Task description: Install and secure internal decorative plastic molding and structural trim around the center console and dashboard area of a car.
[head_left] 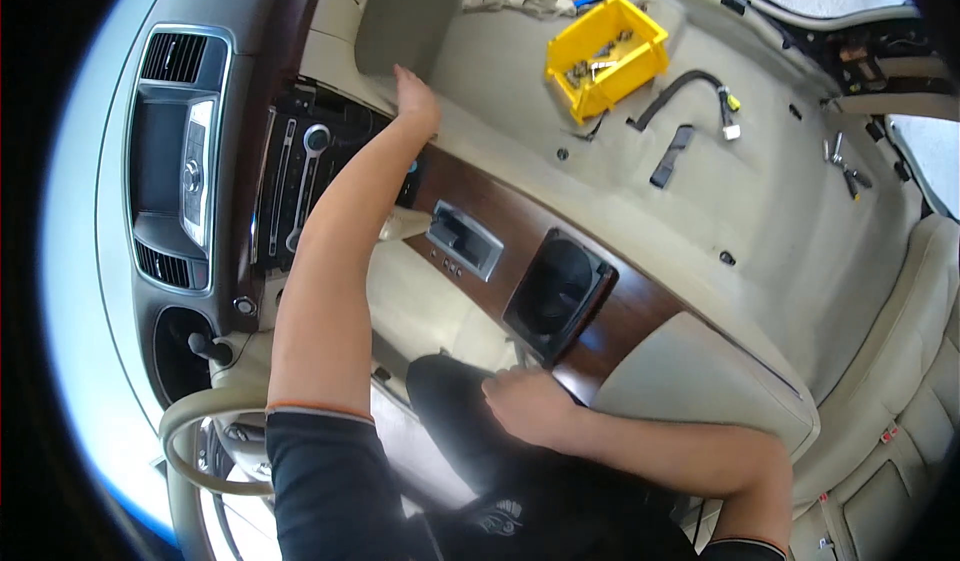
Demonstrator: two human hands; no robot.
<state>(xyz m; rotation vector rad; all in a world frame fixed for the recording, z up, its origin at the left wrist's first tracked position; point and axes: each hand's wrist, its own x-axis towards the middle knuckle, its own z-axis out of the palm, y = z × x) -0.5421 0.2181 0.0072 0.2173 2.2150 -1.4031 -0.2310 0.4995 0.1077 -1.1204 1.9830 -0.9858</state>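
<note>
Wood panel: the brown wood panel (515,211) sits between my two hands; its long side runs from 10 o'clock to 4 o'clock.
Left hand (415,101): just past the panel's 10 o'clock end, near the dark radio front (303,181). From these fingers, the panel lies between 4 and 5 o'clock. I cannot tell if they are wide or pinched.
Right hand (530,401): curled, just beside the black cup well (552,296), which lies near 12 o'clock from its fingers. A thin grey bit shows there; I cannot tell if they hold it.
Nearer hand: my right one, to the cup well.
Yellow bin (620,89): on the car floor (640,221), near 3 o'clock from my left hand.
</note>
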